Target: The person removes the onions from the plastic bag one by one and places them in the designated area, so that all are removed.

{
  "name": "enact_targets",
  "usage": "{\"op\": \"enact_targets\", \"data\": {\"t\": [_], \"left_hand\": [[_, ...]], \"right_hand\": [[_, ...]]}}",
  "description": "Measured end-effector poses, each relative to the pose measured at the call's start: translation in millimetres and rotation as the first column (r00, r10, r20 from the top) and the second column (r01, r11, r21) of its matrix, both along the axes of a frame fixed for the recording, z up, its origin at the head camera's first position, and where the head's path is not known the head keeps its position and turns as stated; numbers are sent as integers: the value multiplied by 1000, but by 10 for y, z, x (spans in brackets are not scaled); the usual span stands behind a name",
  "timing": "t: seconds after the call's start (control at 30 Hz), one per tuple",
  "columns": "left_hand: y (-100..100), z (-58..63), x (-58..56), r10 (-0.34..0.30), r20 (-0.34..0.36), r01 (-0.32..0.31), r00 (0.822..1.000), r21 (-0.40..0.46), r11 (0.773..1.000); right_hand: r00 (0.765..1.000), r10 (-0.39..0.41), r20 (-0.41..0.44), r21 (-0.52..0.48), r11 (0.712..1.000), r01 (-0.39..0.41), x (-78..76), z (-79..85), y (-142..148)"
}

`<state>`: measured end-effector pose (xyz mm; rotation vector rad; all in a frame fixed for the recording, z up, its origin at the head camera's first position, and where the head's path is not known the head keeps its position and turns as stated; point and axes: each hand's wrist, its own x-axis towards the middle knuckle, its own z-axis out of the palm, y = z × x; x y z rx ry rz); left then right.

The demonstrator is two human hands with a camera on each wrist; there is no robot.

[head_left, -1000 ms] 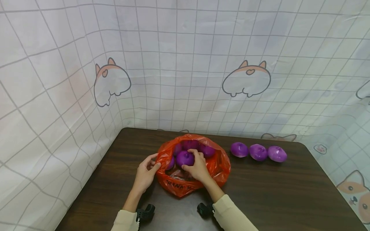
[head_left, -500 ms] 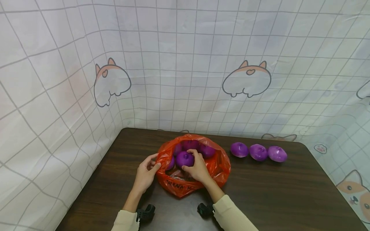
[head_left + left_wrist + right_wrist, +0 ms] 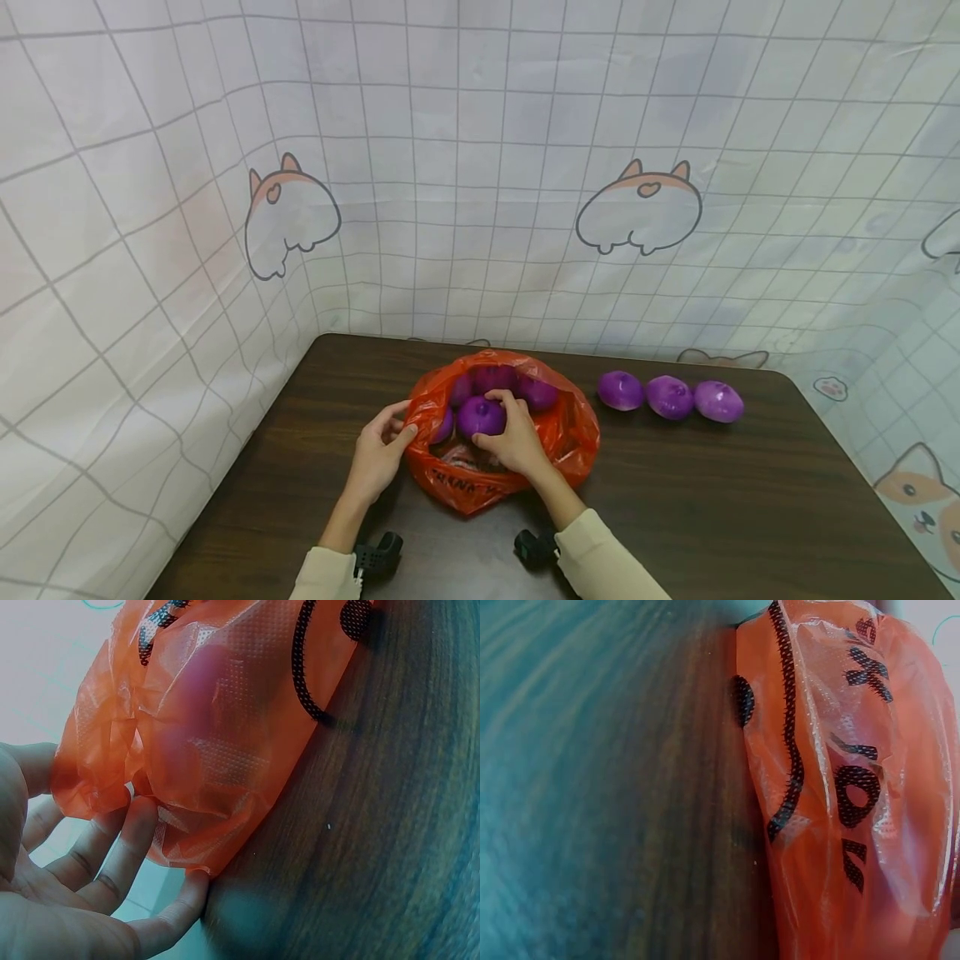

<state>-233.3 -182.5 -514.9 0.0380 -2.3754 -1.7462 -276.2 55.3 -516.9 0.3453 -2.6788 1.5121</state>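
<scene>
Status: my L hand (image 3: 377, 457) grips the L rim of the red plastic bag (image 3: 573, 442), thumb + fingers curled in on the film, not wide open. R hand (image 3: 519, 442) is inside the mouth, thumb near side and fingers far side of a purple ball (image 3: 482, 415), nub up; spread approx ball width, so it's a pinch. Bag's on the dark wood table (image 3: 675, 500), mouth up. More purple in w/ it: one ball partly hidden just L (image 3: 444, 426), others toward the back (image 3: 495, 377) & back-R (image 3: 537, 392); exact count unclear, film covers some. 3 more balls in a row on the table, R of bag: L one (image 3: 620, 390), mid one (image 3: 670, 397), R one (image 3: 718, 402), v. close together. Blk print (image 3: 845, 791) on bag's near wall. Blk wrist cams on both my wrists, cream sleeves (image 3: 611, 558). Backdrop: white grid cloth (image 3: 480, 192) w/ corgi cartoons.
</scene>
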Motion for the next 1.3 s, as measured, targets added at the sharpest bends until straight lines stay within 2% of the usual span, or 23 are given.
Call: {"op": "enact_targets", "data": {"t": [0.33, 0.63, 1.03, 1.3], "left_hand": [[0, -2, -1, -6, 5, 6, 1000, 0, 1000], [-3, -8, -3, -2, 10, 2, 1000, 3, 1000], [-6, -1, 0, 1, 18, -1, 1000, 5, 1000], [2, 21, 9, -5, 9, 5, 1000, 3, 1000]], "right_hand": [[999, -1, -40, -12, 1000, 1, 61, 75, 49], [998, 44, -50, -47, 998, -47, 141, 189, 126], [987, 82, -140, -92, 991, -95, 245, 443, 217], [983, 87, -163, -113, 988, -106, 318, 598, 374]]}}
